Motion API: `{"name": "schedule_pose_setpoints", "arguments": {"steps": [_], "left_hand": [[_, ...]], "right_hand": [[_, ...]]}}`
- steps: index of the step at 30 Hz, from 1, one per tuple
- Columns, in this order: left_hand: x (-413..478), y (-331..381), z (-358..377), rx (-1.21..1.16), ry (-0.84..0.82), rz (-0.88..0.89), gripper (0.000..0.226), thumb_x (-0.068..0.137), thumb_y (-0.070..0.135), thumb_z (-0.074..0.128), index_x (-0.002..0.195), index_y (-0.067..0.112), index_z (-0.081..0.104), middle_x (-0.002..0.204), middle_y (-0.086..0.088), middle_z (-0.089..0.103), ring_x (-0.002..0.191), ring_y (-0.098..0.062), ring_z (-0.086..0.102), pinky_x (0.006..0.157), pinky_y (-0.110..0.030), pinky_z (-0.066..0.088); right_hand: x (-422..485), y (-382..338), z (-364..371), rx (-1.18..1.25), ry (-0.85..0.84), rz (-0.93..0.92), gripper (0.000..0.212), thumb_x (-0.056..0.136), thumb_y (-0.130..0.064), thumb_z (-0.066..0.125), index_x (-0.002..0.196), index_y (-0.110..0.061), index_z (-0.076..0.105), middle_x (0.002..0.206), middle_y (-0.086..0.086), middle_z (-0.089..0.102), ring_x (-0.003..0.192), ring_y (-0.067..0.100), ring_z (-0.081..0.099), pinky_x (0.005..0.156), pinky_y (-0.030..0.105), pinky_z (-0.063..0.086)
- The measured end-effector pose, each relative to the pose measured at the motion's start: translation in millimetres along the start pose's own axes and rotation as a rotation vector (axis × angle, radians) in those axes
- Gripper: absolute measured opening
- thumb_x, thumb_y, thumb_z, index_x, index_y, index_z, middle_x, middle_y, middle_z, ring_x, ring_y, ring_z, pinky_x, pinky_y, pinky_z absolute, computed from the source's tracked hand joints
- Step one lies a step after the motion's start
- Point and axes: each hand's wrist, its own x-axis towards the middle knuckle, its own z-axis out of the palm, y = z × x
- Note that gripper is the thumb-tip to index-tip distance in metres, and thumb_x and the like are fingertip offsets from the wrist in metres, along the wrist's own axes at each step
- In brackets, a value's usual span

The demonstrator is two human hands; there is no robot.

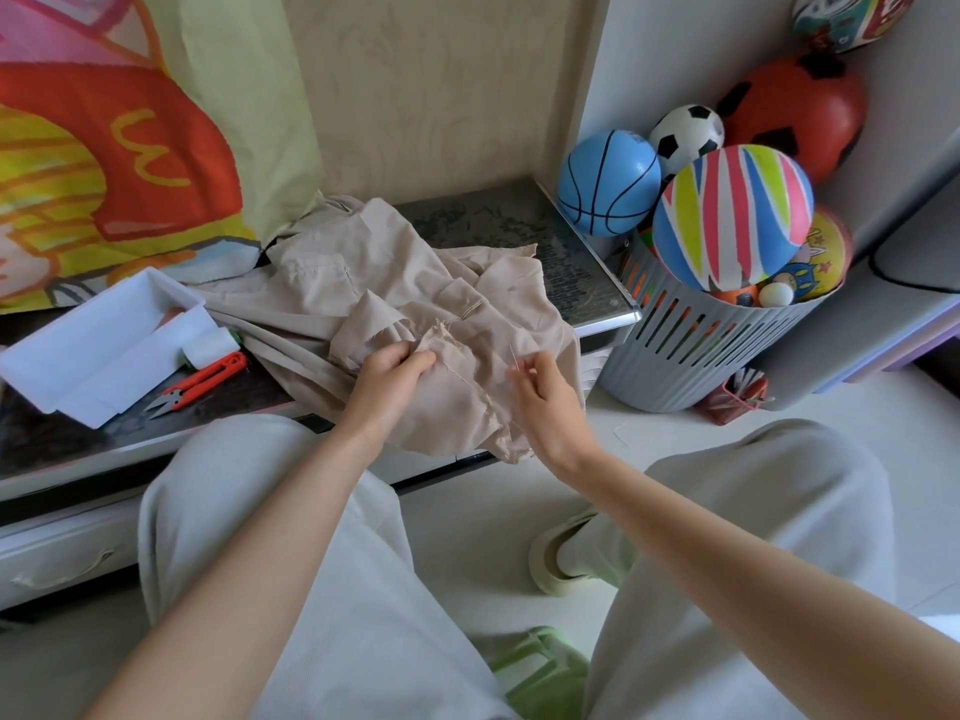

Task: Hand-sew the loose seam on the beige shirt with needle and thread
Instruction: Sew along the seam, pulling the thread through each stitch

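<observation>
Low dark surface against a pale wall, seen from above; the person's knees in light trousers filled the bottom of the view.

Beige shirt lay crumpled mid-surface, its lower part hanging over the front edge. A raw, frayed seam edge ran between the two hands. Thread too fine to make out. Collar and sleeves could not be told apart in the folds.

Left hand: fingers curled, gripping a bunched fold of the shirt by the frayed edge; fingertips partly buried in cloth.

Right hand: thumb and forefinger pinched a thin needle, its point upward, just above the shirt; other fingers loosely bent. Whether the needle touched the fabric could not be told.

White tray stood left of the shirt; contents mostly hidden behind its wall. Orange snips lay just beside it, next to a whitish roll, hard to identify.

Right of the surface, a grey slotted basket held balls, a striped ball on top. Printed cloth hung at left, cut off by the frame.
</observation>
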Motion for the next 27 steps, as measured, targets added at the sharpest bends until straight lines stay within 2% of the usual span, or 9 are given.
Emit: {"name": "schedule_pose_setpoints", "arguments": {"steps": [3, 7, 11, 15, 18, 20, 22, 24, 27], "left_hand": [[-2, 1, 1, -0.055, -0.008, 0.016, 0.021, 0.092, 0.016, 0.057, 0.072, 0.011, 0.051, 0.072, -0.006, 0.043, 0.071, -0.015, 0.041, 0.064, -0.027, 0.031], [-2, 1, 1, -0.07, -0.021, 0.05, 0.022, 0.092, 0.018, 0.057, 0.073, 0.012, 0.051, 0.07, -0.005, 0.039, 0.074, -0.017, 0.037, 0.064, -0.028, 0.03], [-3, 1, 4, -0.041, -0.02, 0.073, 0.018, 0.093, 0.019, 0.056, 0.078, 0.009, 0.055, 0.076, -0.006, 0.042, 0.075, -0.015, 0.04, 0.065, -0.026, 0.032], [-4, 0, 4, -0.026, -0.042, 0.077, 0.023, 0.093, 0.021, 0.056, 0.077, 0.004, 0.058, 0.073, -0.006, 0.043, 0.074, -0.015, 0.041, 0.067, -0.028, 0.033], [-6, 2, 5, -0.018, -0.052, 0.072, 0.035, 0.093, 0.021, 0.057, 0.061, 0.016, 0.044, 0.062, 0.002, 0.035, 0.062, -0.01, 0.035, 0.059, -0.024, 0.029], [-6, 3, 7, -0.005, -0.049, 0.078, 0.04, 0.092, 0.021, 0.058, 0.06, 0.019, 0.036, 0.057, 0.006, 0.03, 0.054, -0.007, 0.029, 0.052, -0.02, 0.025], [-6, 4, 7, 0.0, -0.042, 0.101, 0.036, 0.092, 0.022, 0.059, 0.063, 0.017, 0.038, 0.06, 0.002, 0.03, 0.056, -0.008, 0.029, 0.051, -0.019, 0.026], [-6, 4, 5, 0.005, -0.042, 0.115, 0.028, 0.092, 0.024, 0.059, 0.07, 0.013, 0.045, 0.065, -0.003, 0.035, 0.061, -0.01, 0.034, 0.056, -0.021, 0.029], [-8, 5, 5, 0.009, -0.029, 0.115, 0.027, 0.094, 0.026, 0.056, 0.07, 0.017, 0.049, 0.053, 0.012, 0.041, 0.049, -0.003, 0.036, 0.046, -0.012, 0.029]], "right_hand": [[-2, 26, -6, -0.182, -0.047, 0.1, 0.022, 0.102, -0.026, 0.031, 0.103, -0.009, 0.045, 0.088, 0.003, 0.052, 0.068, 0.012, 0.045, 0.063, 0.03, 0.038], [-4, 47, -15, -0.38, -0.09, 0.179, 0.027, 0.101, -0.018, 0.026, 0.118, -0.007, 0.044, 0.106, 0.008, 0.056, 0.091, 0.023, 0.051, 0.078, 0.036, 0.043], [-4, 51, -21, -0.433, -0.098, 0.208, 0.024, 0.099, -0.011, 0.025, 0.114, -0.007, 0.043, 0.092, 0.004, 0.051, 0.084, 0.024, 0.05, 0.068, 0.033, 0.037], [-4, 41, -18, -0.356, -0.021, 0.038, 0.022, 0.102, -0.022, 0.024, 0.103, -0.01, 0.043, 0.082, 0.002, 0.054, 0.076, 0.024, 0.051, 0.067, 0.039, 0.041], [-1, 24, -9, -0.211, 0.027, -0.099, 0.017, 0.101, -0.021, 0.031, 0.098, -0.014, 0.046, 0.074, -0.009, 0.049, 0.068, 0.014, 0.045, 0.064, 0.034, 0.037], [-1, 12, -2, -0.145, 0.01, -0.145, 0.014, 0.1, -0.019, 0.036, 0.094, -0.017, 0.049, 0.061, -0.017, 0.047, 0.06, 0.005, 0.041, 0.059, 0.025, 0.035], [-1, 3, 5, -0.11, -0.011, -0.16, 0.016, 0.098, -0.016, 0.04, 0.089, -0.019, 0.053, 0.05, -0.02, 0.049, 0.05, 0.004, 0.042, 0.053, 0.022, 0.035], [-1, -1, 11, -0.117, -0.019, -0.164, 0.021, 0.097, -0.017, 0.042, 0.082, -0.026, 0.053, 0.05, -0.025, 0.051, 0.049, 0.002, 0.045, 0.056, 0.026, 0.039], [-1, -5, 16, -0.098, -0.044, -0.144, 0.018, 0.097, -0.02, 0.045, 0.083, -0.022, 0.056, 0.052, -0.017, 0.051, 0.051, -0.002, 0.047, 0.056, 0.02, 0.035]]}}
